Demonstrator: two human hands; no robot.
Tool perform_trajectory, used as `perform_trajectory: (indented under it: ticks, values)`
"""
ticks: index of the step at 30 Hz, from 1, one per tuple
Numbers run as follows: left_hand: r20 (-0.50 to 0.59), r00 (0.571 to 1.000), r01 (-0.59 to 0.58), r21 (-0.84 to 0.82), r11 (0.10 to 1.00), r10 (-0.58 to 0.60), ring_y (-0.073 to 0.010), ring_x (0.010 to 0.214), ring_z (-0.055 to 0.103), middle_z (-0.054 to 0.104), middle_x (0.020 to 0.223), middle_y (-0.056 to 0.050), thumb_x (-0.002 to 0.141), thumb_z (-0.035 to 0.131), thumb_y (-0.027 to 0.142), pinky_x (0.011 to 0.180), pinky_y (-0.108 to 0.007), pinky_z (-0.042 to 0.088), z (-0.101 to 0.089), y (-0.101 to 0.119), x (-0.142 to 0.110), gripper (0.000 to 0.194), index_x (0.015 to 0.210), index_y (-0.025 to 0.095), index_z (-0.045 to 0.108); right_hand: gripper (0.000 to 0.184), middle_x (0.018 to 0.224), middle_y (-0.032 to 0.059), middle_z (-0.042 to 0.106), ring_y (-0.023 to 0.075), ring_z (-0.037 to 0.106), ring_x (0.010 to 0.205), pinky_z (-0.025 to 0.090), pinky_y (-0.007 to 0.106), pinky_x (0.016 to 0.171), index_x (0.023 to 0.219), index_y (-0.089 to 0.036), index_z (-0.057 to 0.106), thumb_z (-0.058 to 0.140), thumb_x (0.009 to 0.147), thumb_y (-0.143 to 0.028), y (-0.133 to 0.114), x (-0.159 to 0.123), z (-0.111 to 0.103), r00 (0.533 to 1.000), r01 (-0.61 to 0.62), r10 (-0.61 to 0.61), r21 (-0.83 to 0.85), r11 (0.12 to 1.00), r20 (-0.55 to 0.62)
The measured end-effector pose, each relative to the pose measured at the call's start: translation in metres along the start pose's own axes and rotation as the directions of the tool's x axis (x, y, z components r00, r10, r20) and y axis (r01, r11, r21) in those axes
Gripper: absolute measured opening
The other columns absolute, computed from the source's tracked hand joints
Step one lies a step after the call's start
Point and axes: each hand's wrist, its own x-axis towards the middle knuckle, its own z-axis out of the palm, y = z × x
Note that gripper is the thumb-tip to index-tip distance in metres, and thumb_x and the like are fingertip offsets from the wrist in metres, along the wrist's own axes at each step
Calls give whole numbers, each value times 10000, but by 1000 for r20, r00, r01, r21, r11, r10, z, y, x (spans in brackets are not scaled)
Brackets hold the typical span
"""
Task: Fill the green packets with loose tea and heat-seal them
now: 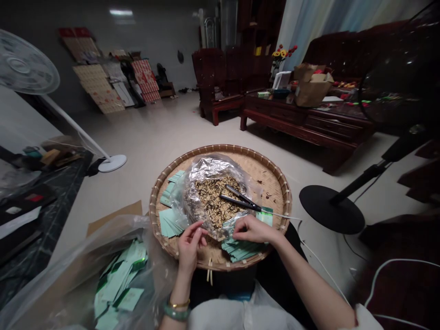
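My right hand [253, 228] is closed in a pinch at the edge of a pile of flat green packets [240, 250] near the front of a round woven bamboo tray [275, 183]. The fingertips meet a packet, partly hidden by the fingers. My left hand [191, 242] hovers at the tray's front edge, fingers loosely curved and apart, with nothing visible in it. Between them lies an opened clear plastic bag [206, 169] of loose grain-like mix [213, 195], pale with dark bits. A black hair straightener [240, 198], jaws apart, rests on the bag, its white cord running right.
More green packets [170, 223] lie at the tray's left. A large clear bag [82, 256] of green packets stands front left. A black fan stand [332, 208] is at right, a white fan [113, 162] at left, and a wooden table [302, 121] beyond.
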Motion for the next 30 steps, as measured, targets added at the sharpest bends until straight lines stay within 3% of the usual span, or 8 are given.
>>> perform_trajectory:
  ticks: [5, 8, 12, 17, 21, 24, 27, 30]
  values:
    - [150, 989, -10, 202, 979, -20, -121, 501, 575, 713, 709, -53, 700, 678, 354, 498, -223, 456, 9, 3, -4, 279, 900, 160, 694, 233, 674, 22, 616, 134, 533, 626, 393, 225, 584, 700, -146, 666, 554, 818, -313, 0, -3, 5, 992, -23, 29, 56, 998, -119]
    - [297, 953, -176, 383, 907, 59, -194, 741, 641, 726, 845, -83, 730, 662, 309, 691, -286, 495, 21, 4, -9, 185, 861, 198, 732, 248, 686, 16, 603, 128, 517, 628, 383, 221, 581, 731, -150, 648, 533, 842, -340, 0, -6, 6, 985, -9, 30, 123, 992, -171]
    - [453, 873, -415, 496, 763, 180, -217, 777, 599, 720, 787, -68, 734, 662, 244, 738, -334, 473, 35, 3, -10, 117, 815, 238, 746, 253, 717, 20, 613, 132, 532, 664, 395, 220, 594, 742, -158, 649, 530, 852, -352, -3, -10, 7, 972, 13, 14, 112, 994, -235]
    - [388, 864, -491, 516, 702, 319, -183, 717, 589, 691, 723, -49, 777, 606, 218, 661, -303, 482, 37, 1, -6, 124, 796, 210, 728, 203, 890, 55, 668, 160, 591, 754, 447, 238, 608, 952, -178, 660, 575, 826, -312, -8, -13, 6, 939, 44, -20, 60, 997, -344]
    - [201, 946, -316, 399, 861, 255, -150, 688, 631, 705, 830, -59, 741, 647, 270, 594, -242, 506, 41, 4, -2, 300, 1026, 181, 672, 268, 984, 73, 655, 170, 601, 815, 499, 273, 673, 1102, -211, 620, 526, 855, -261, -10, -8, 10, 861, 144, -112, 26, 989, -496]
    - [198, 968, -205, 281, 937, 153, -181, 766, 671, 727, 881, -76, 731, 642, 293, 673, -273, 542, 45, 6, 0, 347, 1047, 151, 664, 396, 995, 72, 625, 147, 593, 751, 516, 252, 621, 1270, -234, 496, 492, 874, -235, -16, -1, 12, 808, 193, -125, 58, 979, -576]
    - [197, 963, -241, 330, 913, 183, -202, 775, 676, 737, 831, -78, 765, 600, 311, 729, -306, 540, 45, 7, -1, 238, 884, 143, 720, 473, 1029, 77, 588, 160, 588, 842, 525, 284, 720, 1339, -261, 425, 478, 875, -183, -25, 5, 12, 793, 238, -251, -96, 966, -555]
    - [135, 961, -277, 388, 879, 243, -201, 742, 673, 738, 817, -71, 767, 597, 318, 702, -301, 538, 42, 7, -3, 240, 876, 149, 728, 483, 1049, 86, 554, 181, 566, 942, 512, 321, 794, 1331, -279, 443, 459, 871, -132, -30, 9, 13, 745, 253, -393, -317, 914, -539]
